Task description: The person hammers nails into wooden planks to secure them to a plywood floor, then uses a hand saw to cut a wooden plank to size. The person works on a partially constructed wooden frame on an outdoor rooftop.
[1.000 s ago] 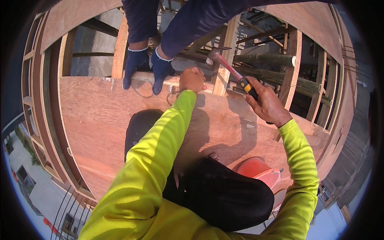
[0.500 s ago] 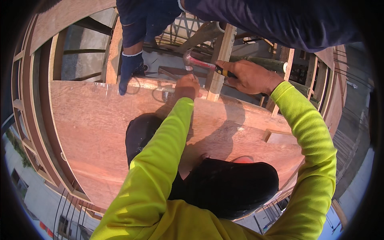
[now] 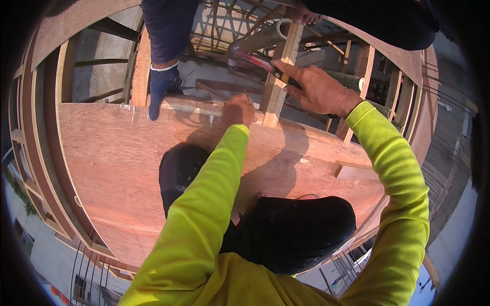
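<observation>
My right hand [image 3: 320, 91] grips the black and yellow handle of a claw hammer [image 3: 258, 62]. The hammer's red neck points left and its head, smeared by motion, is raised above and beyond my left hand. At the far edge of the reddish plywood sheet [image 3: 122, 168], my left hand [image 3: 239, 110] is closed, pinching a thin nail [image 3: 247, 95] whose tip shows above the fingers. Just right of that hand, a squared timber [image 3: 284, 66] meets the plywood's edge.
A co-worker's dark-gloved hand [image 3: 162, 92] presses the plywood's far edge at left. A bare hand [image 3: 308, 14] rests on the timber's far end. A wood offcut [image 3: 357, 172] lies at right. Open framing with gaps lies beyond the sheet; my knees are over it.
The hammer head has lifted away from my left hand, farther out and slightly left. The co-worker's dark-clothed body has shifted back, revealing a bare hand on the timber. My left hand stays put.
</observation>
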Action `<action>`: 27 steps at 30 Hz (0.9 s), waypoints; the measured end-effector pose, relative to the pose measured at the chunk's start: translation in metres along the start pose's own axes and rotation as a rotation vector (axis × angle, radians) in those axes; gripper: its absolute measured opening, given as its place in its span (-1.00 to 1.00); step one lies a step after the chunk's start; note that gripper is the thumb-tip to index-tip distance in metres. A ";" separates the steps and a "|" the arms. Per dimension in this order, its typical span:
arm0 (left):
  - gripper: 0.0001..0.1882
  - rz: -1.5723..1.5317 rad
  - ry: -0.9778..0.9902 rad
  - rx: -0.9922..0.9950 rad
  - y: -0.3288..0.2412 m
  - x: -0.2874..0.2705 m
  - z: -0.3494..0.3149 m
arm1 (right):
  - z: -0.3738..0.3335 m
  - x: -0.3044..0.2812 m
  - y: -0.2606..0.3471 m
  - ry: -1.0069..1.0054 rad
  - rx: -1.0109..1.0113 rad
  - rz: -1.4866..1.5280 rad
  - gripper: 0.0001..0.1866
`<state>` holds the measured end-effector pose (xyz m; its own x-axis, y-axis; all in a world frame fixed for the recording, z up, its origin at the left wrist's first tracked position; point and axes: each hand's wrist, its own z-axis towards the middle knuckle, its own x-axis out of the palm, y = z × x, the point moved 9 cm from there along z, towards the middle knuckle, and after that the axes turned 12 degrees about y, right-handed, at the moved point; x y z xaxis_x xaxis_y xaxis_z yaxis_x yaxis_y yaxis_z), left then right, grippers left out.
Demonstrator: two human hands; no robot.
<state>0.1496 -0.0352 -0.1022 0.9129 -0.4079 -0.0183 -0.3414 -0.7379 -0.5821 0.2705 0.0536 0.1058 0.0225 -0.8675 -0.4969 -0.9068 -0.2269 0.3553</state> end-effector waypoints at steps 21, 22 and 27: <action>-0.83 0.077 -0.083 -0.033 0.004 -0.001 -0.001 | 0.011 -0.008 0.010 -0.095 -0.010 0.037 -0.32; -0.83 0.065 -0.075 -0.046 0.003 0.000 -0.003 | 0.008 -0.012 0.014 -0.210 -0.072 0.098 -0.33; -0.82 0.077 -0.116 -0.032 0.001 -0.005 -0.008 | 0.008 0.012 0.007 0.198 0.047 -0.157 -0.40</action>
<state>0.1426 -0.0382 -0.0963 0.9027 -0.4006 -0.1567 -0.4168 -0.7243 -0.5492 0.2614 0.0449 0.0955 0.2423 -0.8942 -0.3765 -0.9040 -0.3489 0.2470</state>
